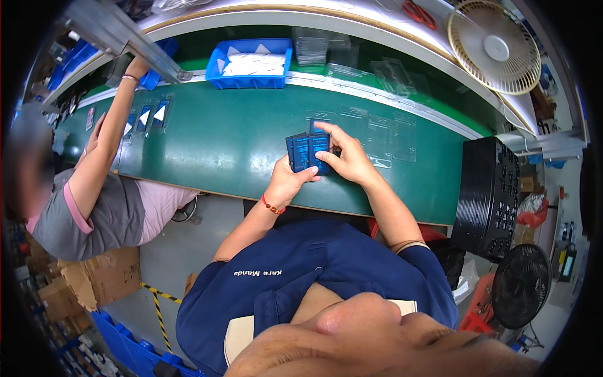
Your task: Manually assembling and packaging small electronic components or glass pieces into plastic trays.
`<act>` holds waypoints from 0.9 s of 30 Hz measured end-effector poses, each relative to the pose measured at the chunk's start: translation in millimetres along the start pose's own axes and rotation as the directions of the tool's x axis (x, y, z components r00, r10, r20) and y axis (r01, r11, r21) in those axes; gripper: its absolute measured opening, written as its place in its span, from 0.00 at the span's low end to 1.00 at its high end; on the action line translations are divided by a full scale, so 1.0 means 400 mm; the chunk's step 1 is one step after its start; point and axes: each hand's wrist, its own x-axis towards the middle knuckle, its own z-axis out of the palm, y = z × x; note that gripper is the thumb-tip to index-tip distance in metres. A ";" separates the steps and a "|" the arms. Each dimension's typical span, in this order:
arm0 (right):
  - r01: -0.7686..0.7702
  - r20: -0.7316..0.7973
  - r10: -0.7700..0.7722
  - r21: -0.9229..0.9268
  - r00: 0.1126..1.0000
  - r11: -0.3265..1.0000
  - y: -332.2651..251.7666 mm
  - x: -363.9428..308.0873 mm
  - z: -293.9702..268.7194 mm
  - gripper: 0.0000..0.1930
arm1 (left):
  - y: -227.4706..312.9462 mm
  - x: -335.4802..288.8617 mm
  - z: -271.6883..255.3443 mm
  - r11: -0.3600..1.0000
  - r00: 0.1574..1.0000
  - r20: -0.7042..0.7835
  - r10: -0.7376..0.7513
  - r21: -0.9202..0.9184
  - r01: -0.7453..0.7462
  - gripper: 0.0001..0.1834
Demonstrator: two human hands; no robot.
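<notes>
Over the green bench, my left hand (291,181) is closed around a small fan of flat dark blue cards (299,152) with light blue print. My right hand (352,158) grips the right side of the same cards, its thumb lying on the front one. The right index finger stretches past their top edge, over a clear plastic blister tray (321,115) where a bit of dark blue shows. To the right of that hand, more clear blister trays (379,139) lie side by side on the bench. The backs of the cards are hidden.
A blue bin (250,80) of white triangular pieces stands at the bench's far side. At left, a co-worker's arm (113,129) reaches past filled trays (159,114). A black crate stack (485,198) borders the right end; a fan (495,47) sits on the upper shelf.
</notes>
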 end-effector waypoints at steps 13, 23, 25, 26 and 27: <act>-0.098 -0.273 -0.082 -0.584 0.958 0.806 0.163 0.016 -0.124 0.23 | -0.051 0.064 0.090 0.915 0.976 0.153 -0.156 -0.350 0.201 0.23; -0.061 -0.180 -0.135 -0.789 0.974 0.611 0.141 0.000 -0.102 0.16 | -0.061 0.060 0.103 0.933 0.984 0.071 -0.160 -0.315 0.175 0.22; -0.043 -0.169 -0.152 -0.795 0.974 0.606 0.129 0.000 -0.117 0.17 | -0.065 0.063 0.102 0.937 0.985 0.073 -0.159 -0.303 0.174 0.21; -0.024 -0.154 -0.164 -0.798 0.974 0.602 0.123 -0.001 -0.124 0.17 | -0.069 0.065 0.100 0.944 0.986 0.066 -0.153 -0.286 0.166 0.21; -0.031 -0.163 -0.168 -0.801 0.972 0.598 0.117 -0.008 -0.124 0.17 | -0.072 0.067 0.100 0.950 0.987 0.061 -0.148 -0.269 0.159 0.21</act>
